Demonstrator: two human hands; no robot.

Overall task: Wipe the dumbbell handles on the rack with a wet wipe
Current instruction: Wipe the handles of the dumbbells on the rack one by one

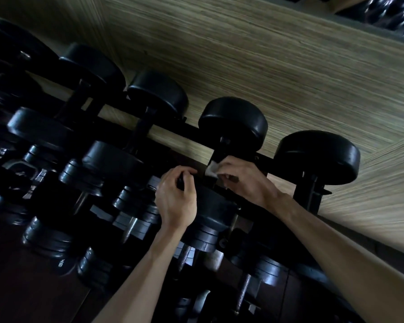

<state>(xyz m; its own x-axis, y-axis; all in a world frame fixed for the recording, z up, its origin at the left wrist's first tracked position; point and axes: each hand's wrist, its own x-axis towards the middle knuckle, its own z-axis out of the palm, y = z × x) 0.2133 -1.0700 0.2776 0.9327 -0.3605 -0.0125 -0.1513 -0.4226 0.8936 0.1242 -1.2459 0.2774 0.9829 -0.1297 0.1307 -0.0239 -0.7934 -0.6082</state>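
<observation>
Black round-headed dumbbells lie in a row across the top tier of a dark rack (191,130). My right hand (245,180) pinches a white wet wipe (211,169) around the dark handle (219,156) of the dumbbell whose far head (233,123) sits just above it. My left hand (176,201) curls over the near head (210,206) of that same dumbbell and grips its edge. Most of the handle is hidden by the wipe and my fingers.
More dumbbells fill the top tier to the left (158,93) and right (316,157). Lower tiers hold smaller plate-style dumbbells (135,217) with metal handles. A wood-grain wall (266,66) stands right behind the rack.
</observation>
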